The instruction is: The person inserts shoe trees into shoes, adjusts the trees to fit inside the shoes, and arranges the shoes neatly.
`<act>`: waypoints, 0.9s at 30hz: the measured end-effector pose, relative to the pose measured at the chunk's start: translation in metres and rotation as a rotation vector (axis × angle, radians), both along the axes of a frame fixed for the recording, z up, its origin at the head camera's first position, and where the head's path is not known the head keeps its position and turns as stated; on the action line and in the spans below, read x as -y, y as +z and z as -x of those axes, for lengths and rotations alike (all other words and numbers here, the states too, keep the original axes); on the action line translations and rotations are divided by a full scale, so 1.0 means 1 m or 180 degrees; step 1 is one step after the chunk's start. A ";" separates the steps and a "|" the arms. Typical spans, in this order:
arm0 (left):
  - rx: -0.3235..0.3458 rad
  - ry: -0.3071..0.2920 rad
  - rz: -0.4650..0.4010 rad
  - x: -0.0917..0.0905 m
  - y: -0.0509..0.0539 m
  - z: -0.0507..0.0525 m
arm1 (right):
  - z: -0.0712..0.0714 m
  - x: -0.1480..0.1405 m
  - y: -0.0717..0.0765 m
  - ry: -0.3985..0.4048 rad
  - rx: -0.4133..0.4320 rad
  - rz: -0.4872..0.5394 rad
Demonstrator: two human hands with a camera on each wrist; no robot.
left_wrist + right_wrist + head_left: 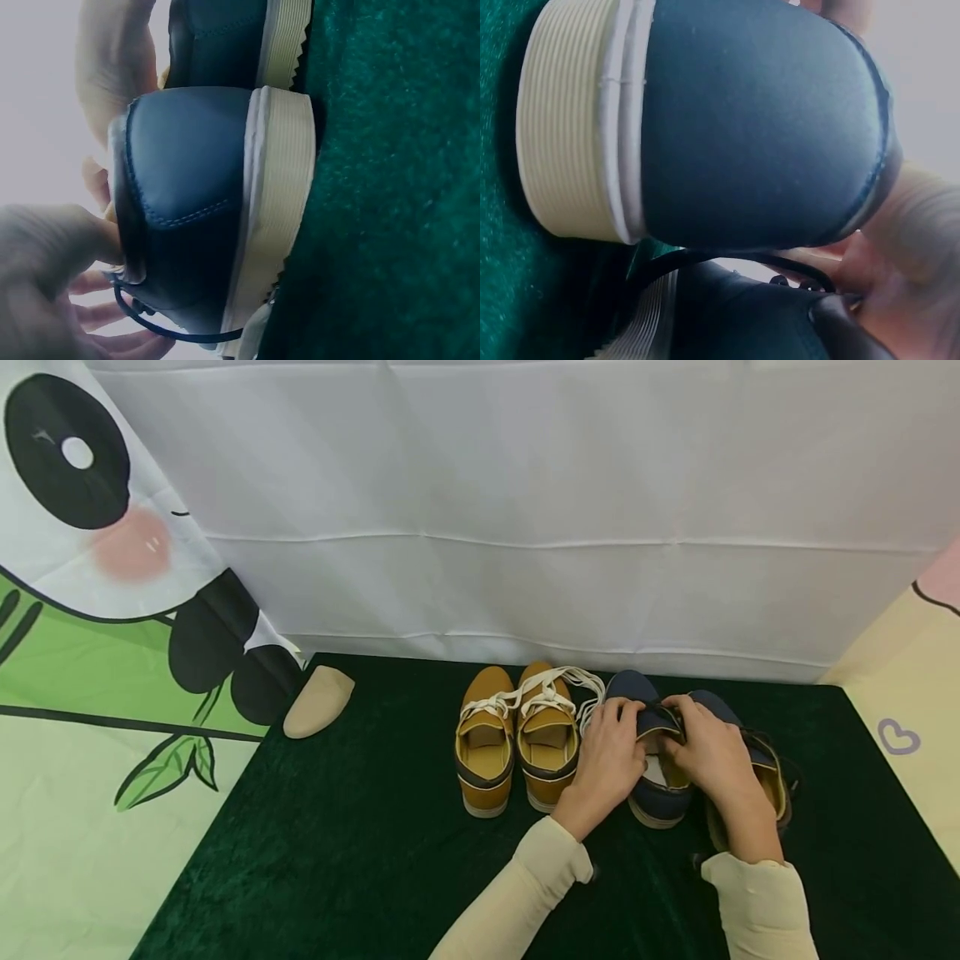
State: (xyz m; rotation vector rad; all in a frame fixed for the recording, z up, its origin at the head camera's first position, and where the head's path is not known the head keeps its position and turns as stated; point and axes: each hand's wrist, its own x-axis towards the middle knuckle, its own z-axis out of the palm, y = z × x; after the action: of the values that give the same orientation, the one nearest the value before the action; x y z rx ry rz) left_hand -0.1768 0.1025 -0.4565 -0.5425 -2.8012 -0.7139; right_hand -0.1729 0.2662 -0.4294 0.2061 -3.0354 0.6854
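Observation:
A navy shoe (660, 800) with dark laces stands upright on the dark green cloth, its toe toward the white backdrop. My left hand (611, 752) grips the left side of its opening, thumb at the inner edge and fingers outside, as the left wrist view also shows. On the opposite side, my right hand (708, 747) pinches the edge of the opening near the laces. A pale insole shows inside. The second navy shoe (780, 777) stands just right, partly hidden by my right hand and forearm. In the right wrist view, the first shoe's heel (765, 127) fills the middle.
Two tan shoes (483, 797) with white laces (581, 677) stand side by side left of my left hand. A beige rounded piece (318, 702) lies at the cloth's far left corner. The white backdrop (480, 585) rises behind the green cloth (337, 860).

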 end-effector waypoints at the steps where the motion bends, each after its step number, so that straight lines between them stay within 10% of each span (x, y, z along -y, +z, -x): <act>1: 0.0038 0.0008 -0.0054 0.000 -0.001 0.001 | 0.000 0.001 0.000 0.0002 0.0012 -0.0012; 27: -0.0350 0.0302 0.0265 -0.015 -0.006 0.009 | 0.002 0.009 -0.010 -0.0338 -0.0459 -0.0037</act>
State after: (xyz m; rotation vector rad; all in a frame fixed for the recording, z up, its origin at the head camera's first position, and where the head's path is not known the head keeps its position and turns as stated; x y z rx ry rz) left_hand -0.1854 0.1173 -0.4620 -0.4451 -2.7424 -0.5341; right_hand -0.1747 0.2576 -0.4392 0.0896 -2.8892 0.6170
